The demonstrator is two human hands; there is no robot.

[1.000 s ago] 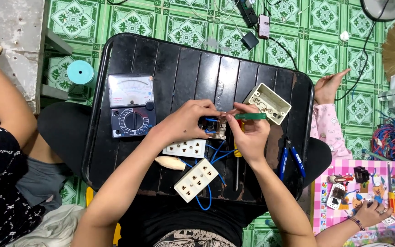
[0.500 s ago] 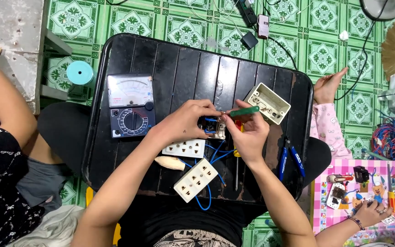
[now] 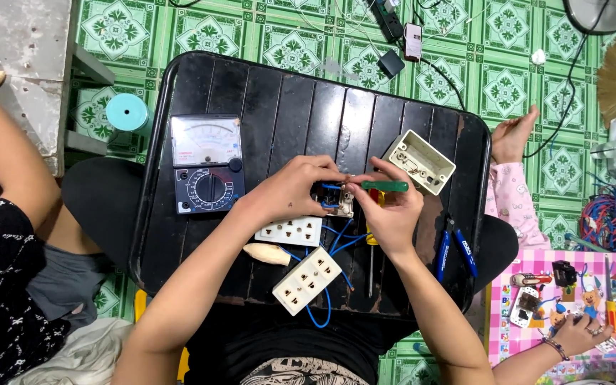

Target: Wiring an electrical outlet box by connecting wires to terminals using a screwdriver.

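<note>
Over the black tray table [image 3: 286,100], my left hand [image 3: 295,187] pinches a small electrical switch part [image 3: 339,202] with blue wires [image 3: 336,239] running from it. My right hand [image 3: 392,214] grips a green-handled screwdriver [image 3: 385,186], its tip lying sideways against that part. Two cream socket plates [image 3: 290,231] [image 3: 308,280] lie just below my hands, joined by the blue wires. A second screwdriver with a yellow handle [image 3: 370,253] rests under my right hand.
An analog multimeter [image 3: 206,163] sits at the left of the table and an open cream wall box [image 3: 422,161] at the right. Blue-handled pliers [image 3: 456,249] lie at the right edge. Another person sits at the left; a second person's hand [image 3: 577,334] rests on a pink board.
My right hand has turned the green screwdriver slightly, and its handle sits a little lower and flatter than before. My left hand stays on the switch part.
</note>
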